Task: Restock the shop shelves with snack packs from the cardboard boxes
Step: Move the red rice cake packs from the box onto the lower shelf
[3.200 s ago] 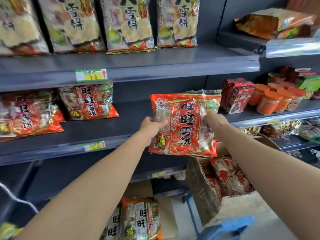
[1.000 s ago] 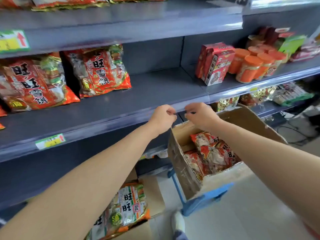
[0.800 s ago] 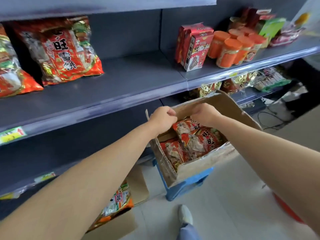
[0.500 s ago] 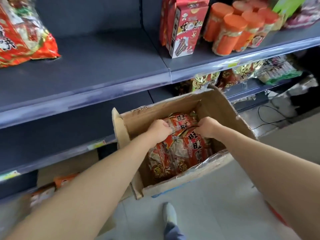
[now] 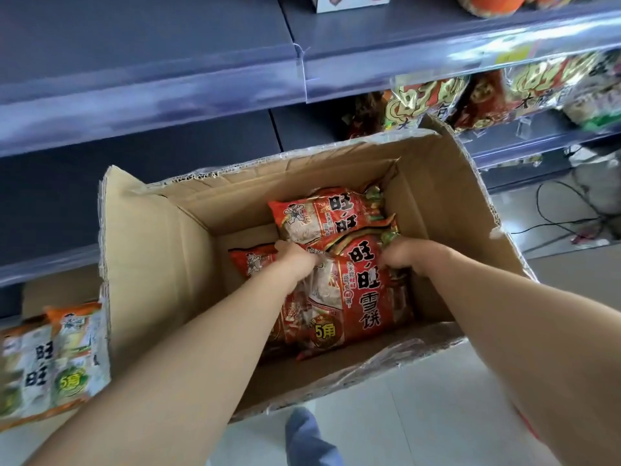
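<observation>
Snack pack (image 5: 363, 297), glossy crinkled red film, gripped by left hand (image 5: 295, 258) and right hand (image 5: 401, 253).

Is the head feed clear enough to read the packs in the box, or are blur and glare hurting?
Head view: red pack in the cardboard box is sharp, print legible; pale packs at lower left are blurred; glare streaks the shelf edge strip, which the wide lens bows.

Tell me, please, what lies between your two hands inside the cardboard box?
The head view shows the top of the front red snack pack between the left hand and right hand; each grips it.
</observation>
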{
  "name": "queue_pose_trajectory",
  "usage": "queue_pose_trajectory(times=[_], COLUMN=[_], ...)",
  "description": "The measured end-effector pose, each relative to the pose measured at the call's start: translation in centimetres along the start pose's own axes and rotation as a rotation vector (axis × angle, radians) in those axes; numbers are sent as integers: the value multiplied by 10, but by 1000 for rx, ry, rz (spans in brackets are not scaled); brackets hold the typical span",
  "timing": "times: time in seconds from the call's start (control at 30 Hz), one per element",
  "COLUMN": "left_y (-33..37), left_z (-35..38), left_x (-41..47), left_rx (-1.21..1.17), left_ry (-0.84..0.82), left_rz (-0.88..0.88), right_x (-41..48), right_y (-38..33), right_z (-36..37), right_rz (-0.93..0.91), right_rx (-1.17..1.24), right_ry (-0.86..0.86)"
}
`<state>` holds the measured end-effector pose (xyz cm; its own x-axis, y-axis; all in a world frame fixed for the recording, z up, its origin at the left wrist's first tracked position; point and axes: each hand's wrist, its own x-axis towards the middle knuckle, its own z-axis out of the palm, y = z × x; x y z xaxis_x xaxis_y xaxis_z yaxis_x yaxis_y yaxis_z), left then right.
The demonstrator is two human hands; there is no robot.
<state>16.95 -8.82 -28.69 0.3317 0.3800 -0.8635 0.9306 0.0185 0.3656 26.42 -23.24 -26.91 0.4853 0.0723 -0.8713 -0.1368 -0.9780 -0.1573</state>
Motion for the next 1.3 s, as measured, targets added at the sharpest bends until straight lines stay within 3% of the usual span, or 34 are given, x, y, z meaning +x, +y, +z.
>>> queue_pose_trajectory(times=[0.07,0.23,0.57,1.03,1.3], left_y=[1,-14,-8,3,-34], left_z=[6,17,-32,-164,-282], left_x=[2,-2,-42,-180,-248], left_rx=[-13,113,-4,-150,-263], left_ry=[-13,-221,-101,66,242], left_rz=[-70,-142,-51,383,593], right_x=[4,2,-50,-224,-317], right_y=[-1,-3,-23,-74,-156], right_z=[2,-4,-19,-25,21], right_rz=[34,87,1,-378,-559], right_rx=[80,168,337,676,726], right_ry=[-25,-7,-66,85,204])
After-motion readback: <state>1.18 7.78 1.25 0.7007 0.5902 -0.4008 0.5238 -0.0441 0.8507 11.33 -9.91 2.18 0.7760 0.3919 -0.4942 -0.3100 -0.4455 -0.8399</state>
